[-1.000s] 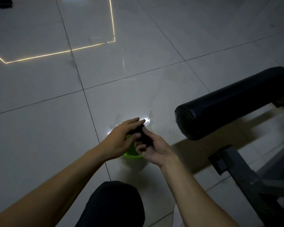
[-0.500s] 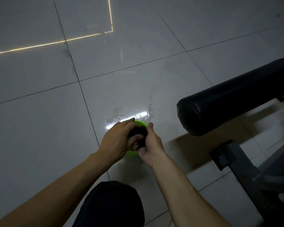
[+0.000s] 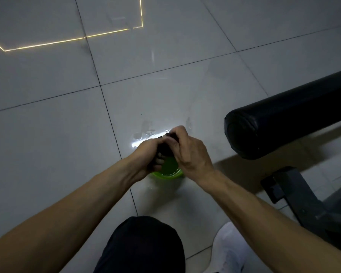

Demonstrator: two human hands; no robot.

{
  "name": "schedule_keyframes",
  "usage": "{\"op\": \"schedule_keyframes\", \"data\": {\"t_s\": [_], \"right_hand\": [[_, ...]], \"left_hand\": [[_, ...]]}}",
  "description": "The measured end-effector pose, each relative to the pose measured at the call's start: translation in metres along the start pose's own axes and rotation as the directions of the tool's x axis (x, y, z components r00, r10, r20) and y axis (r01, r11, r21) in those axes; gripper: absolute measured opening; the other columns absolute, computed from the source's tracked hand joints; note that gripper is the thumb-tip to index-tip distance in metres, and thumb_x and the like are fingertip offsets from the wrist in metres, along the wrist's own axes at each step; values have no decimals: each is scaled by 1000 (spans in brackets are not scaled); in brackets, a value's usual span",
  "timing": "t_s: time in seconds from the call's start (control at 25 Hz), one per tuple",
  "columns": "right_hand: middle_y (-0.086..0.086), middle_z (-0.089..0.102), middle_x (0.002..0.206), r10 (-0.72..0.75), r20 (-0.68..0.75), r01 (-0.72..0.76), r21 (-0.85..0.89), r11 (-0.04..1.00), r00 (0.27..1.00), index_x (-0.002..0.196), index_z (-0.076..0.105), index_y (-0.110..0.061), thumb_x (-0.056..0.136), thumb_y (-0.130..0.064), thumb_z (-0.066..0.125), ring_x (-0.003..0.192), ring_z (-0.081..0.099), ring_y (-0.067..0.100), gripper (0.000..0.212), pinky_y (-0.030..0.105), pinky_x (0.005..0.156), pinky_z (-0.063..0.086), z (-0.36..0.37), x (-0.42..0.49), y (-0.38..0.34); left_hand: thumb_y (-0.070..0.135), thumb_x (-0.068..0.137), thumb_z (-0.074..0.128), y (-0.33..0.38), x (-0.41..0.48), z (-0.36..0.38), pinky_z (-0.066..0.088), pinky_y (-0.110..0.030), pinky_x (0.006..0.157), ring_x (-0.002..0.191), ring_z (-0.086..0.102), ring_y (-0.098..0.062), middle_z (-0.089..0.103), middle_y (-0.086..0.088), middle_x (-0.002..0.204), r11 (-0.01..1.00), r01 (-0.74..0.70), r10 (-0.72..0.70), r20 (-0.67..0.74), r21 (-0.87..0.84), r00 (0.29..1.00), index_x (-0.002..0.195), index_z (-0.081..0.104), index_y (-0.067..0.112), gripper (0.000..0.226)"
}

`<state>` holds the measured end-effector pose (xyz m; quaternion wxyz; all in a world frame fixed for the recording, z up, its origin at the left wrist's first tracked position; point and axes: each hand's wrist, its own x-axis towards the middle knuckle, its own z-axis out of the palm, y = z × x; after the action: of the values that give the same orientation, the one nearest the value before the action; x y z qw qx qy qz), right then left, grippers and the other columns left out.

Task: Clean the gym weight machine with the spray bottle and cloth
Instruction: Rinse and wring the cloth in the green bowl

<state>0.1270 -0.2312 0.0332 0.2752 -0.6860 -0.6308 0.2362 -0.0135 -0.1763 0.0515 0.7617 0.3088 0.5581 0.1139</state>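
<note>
Centre frame: gripping a dark cloth point(image 3: 165, 147) in left hand point(image 3: 146, 154) and right hand point(image 3: 191, 154), both curled round it, over a green bowl point(image 3: 168, 171), left of black roller pad point(image 3: 283, 119).

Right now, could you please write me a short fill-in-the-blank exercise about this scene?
1. The left hand and right hand both grip the cloth above a bowl coloured ____.
2. The black padded roller lies on the ____ side of the hands.
3. The shoe near the knee is ____.
Missing words: green; right; white.
</note>
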Motion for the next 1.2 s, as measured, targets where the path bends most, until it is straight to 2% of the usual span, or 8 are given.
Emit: {"op": "schedule_keyframes", "data": {"t_s": [0.16,0.32,0.4,0.52,0.68,0.76,1.04,1.2], "right_hand": [[1,68,90,-147,-7,145,-131,981,989,112,56,-16,102,-60,40,75,63,25,47,31,62,41,2,-8,8],[-1,70,90,284,-46,-269,204,941,958,103,65,-19,105,-46,48,81,64,20,32,35,70,51,16,-7,4],[-2,62,69,651,158,-598,594,538,743,85,64,-16,103,-37,54,61,56,18,29,30,54,44,15,5,-9],[-4,35,50,570,676,-771,627,-111,468,63,48,-21,103,-31,48,36,25,9,41,19,37,17,5,16,-28],[-7,27,46,417,808,-796,546,-261,417,46,37,-22,89,-14,38,31,18,5,43,16,36,9,-4,17,-38],[-8,26,46,359,834,-790,530,-307,419,45,35,-22,82,-14,39,30,18,6,38,16,36,9,-15,19,-39],[-4,29,47,590,545,-723,685,96,595,63,40,-23,106,-36,39,39,19,11,45,19,39,14,-20,22,-54],[-1,49,50,651,189,-619,578,532,735,64,52,-17,106,-49,39,51,43,22,55,32,53,33,-14,26,-57]], "left_hand": [[31,97,56,5,1,-7,17,-18,37,44,19,-8,29,5,59,962,217,-212,44,-169,976,67,46,21,33],[44,103,50,4,-6,7,47,-27,55,63,57,-16,62,0,73,980,-134,147,-87,145,985,97,67,14,36],[48,102,47,-10,-4,8,48,-32,68,83,64,-20,67,0,91,645,-364,520,-36,672,854,101,69,18,38],[49,103,44,-17,5,-4,38,-30,64,82,56,-19,58,-1,110,96,-329,839,102,939,534,112,71,23,38],[31,104,54,-4,14,-7,48,-39,67,87,60,-26,64,0,136,-383,-396,869,471,834,150,139,63,21,37],[32,104,58,9,14,-14,49,-41,70,91,62,-27,67,1,134,-505,-458,801,595,732,67,133,68,19,33],[47,107,21,17,7,-11,52,-44,69,83,68,-30,73,-3,92,-117,-552,857,365,825,364,111,68,15,58],[47,105,18,24,10,-9,42,-43,60,60,52,-32,61,1,65,37,-523,842,255,851,476,72,53,19,56]]}}
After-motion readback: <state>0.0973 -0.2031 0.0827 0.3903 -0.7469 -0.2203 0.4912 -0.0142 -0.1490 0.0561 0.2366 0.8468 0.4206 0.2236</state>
